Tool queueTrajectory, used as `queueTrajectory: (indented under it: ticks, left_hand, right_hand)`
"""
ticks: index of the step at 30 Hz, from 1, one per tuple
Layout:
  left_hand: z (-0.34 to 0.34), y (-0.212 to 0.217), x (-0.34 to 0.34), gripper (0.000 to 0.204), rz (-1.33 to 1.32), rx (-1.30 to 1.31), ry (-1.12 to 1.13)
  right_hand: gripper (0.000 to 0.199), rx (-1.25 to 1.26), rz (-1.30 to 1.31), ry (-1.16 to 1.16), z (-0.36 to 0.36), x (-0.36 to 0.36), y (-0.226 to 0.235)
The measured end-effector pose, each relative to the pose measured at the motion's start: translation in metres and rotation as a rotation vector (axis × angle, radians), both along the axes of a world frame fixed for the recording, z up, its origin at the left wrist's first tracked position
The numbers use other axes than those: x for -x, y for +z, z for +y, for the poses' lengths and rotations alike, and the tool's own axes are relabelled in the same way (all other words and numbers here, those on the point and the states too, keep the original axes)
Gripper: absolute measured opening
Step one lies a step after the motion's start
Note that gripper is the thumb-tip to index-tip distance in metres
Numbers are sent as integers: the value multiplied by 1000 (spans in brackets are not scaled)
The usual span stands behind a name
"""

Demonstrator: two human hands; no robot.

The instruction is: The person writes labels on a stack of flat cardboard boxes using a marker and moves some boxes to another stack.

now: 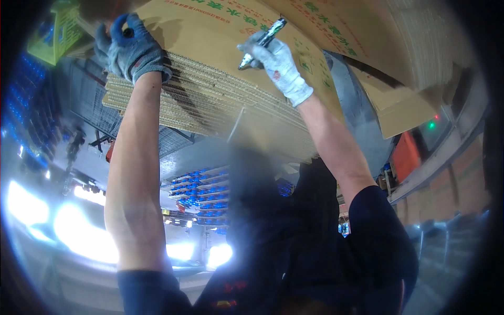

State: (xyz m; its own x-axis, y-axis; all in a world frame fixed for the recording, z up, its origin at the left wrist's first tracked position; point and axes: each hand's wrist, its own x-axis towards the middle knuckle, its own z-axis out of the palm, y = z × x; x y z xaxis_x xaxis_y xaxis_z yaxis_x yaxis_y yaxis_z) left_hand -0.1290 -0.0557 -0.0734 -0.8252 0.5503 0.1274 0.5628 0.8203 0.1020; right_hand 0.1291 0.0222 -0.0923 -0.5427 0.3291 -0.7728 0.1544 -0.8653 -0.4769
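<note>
My right hand (273, 60), in a pale grey work glove, is closed round a marker pen (269, 37). The pen has a dark barrel with a light pattern and slants over the top sheet. Below it lies a stack of flat corrugated cardboard cartons (202, 34) with green and red print. Over the stack's left edge, my left hand (131, 50) wears a grey glove with blue fingers. Its thumb and finger curl together round a small dark round piece (127, 32), too small to name for certain. The stack's layered edges face me.
More printed cardboard (378, 34) leans at the right. A yellow-green plastic crate (55, 34) stands at the far left. Racks with rows of blue parts (199, 191) show farther off, and a red-orange panel (407, 157) is at the right.
</note>
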Motion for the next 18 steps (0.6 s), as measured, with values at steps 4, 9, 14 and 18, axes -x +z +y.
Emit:
queueTrajectory:
  ticks: [4,9,14,18]
  left_hand:
    - [-3,-3,0,27,44,-63,5]
    - [-6,-4,2,34,39,5,28]
    - [-4,-1,0,44,-10,6,11]
    - [-6,-5,3,35,2,20,37]
  right_hand:
    - [17,-9,-18,-7,-3,2,-7]
    - [15,-19,-30,7,-2,6,3]
    - [12,-33,-36,3,-4,3,-7]
    - [9,-5,-42,-68,-4,4,-3]
